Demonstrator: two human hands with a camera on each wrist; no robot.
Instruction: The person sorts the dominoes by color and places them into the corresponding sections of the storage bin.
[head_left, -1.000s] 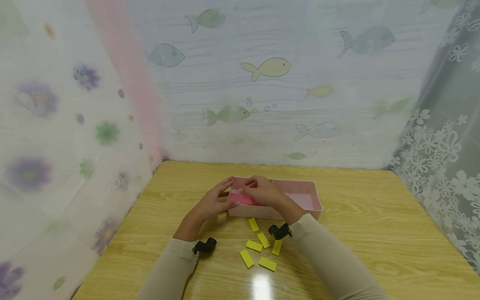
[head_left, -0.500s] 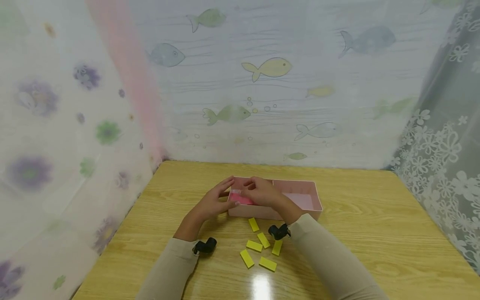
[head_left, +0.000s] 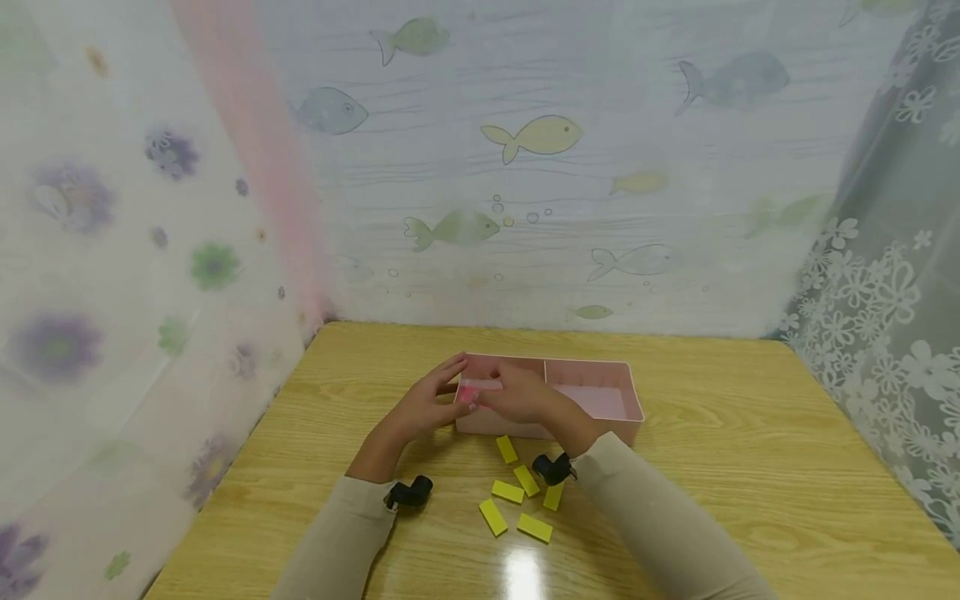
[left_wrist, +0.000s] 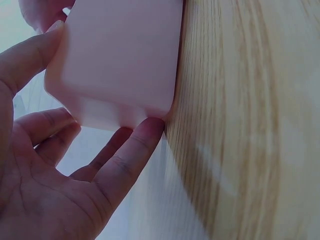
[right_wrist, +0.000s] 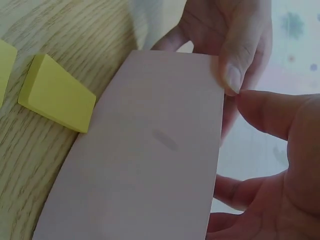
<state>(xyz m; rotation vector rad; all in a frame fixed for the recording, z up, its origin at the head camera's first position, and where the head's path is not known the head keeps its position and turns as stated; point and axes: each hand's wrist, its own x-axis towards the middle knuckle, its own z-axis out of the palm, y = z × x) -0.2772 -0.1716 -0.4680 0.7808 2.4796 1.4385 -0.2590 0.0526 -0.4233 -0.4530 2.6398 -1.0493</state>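
Observation:
A pink two-compartment box [head_left: 495, 424] stands on the table. My left hand [head_left: 422, 407] holds its left end. In the left wrist view, the thumb is at the front rim and the fingertips [left_wrist: 148, 131] press the end wall [left_wrist: 107, 111]. Inside the left compartment lies a bright pink item [head_left: 468, 392], mostly covered by my right hand [head_left: 525, 396]. That hand reaches over the front wall, its thumb [right_wrist: 265, 112] close to the left thumb [right_wrist: 233, 75]. The rim hides its fingertips, so I cannot tell whether they pinch the pink item.
Several yellow rectangular blocks [head_left: 535, 527] lie scattered in front of the box, one block [right_wrist: 57, 92] close to its front wall. Beyond a divider is the right compartment [head_left: 596, 402]. Patterned curtains [head_left: 525, 250] hang behind the wooden table [head_left: 720, 467].
My right hand has shifted slightly left and lower inside the left compartment, covering more of the bright pink item. The left hand, box and yellow blocks stay in place.

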